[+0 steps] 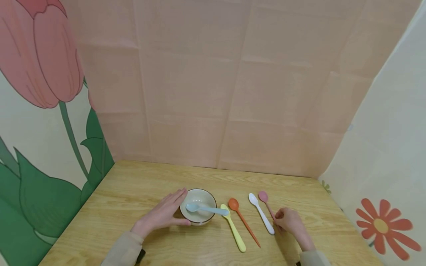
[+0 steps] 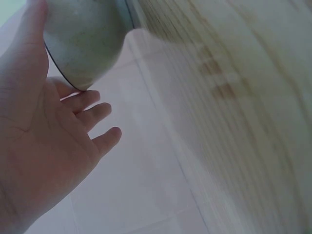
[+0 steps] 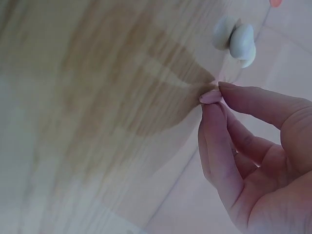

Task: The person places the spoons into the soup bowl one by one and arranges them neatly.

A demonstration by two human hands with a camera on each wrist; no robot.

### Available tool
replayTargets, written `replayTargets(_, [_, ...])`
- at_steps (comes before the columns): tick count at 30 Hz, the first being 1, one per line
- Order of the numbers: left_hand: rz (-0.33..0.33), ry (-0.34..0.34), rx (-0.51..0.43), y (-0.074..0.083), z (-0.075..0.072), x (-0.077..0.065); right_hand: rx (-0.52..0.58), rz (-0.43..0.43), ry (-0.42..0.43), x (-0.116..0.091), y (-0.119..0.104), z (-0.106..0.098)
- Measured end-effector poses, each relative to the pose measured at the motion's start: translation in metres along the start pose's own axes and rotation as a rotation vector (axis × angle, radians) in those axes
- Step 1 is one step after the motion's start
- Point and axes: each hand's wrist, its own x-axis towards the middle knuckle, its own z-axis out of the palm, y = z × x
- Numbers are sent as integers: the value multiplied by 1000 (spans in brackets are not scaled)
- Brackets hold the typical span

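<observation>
A pale bowl with a dark rim stands on the table, and a light blue spoon lies across it, its handle over the right rim. My left hand holds the bowl's left side, thumb at the near edge and fingers at the far one. In the left wrist view, the bowl sits between that thumb and the fingers. My right hand pinches the handle end of a pink spoon between thumb and forefinger; the pink handle tip shows in the right wrist view.
Between bowl and right hand lie a yellow spoon, an orange spoon and a white spoon. A pinkish cloth hangs behind the wooden table. Patterned cloths hang left and right.
</observation>
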Motion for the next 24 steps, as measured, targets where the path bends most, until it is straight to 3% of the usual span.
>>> replayTargets(6, [-3,-4,-3,0,-1,0,22,10,-13,-1,2,-2])
replayTargets(15, [3,-4,-4,0,-2,0,-79,-2,-10,2,4,-7])
replayTargets(24, [2,-11,-12,2,-2,0,-93,25,-27,3,2,-15])
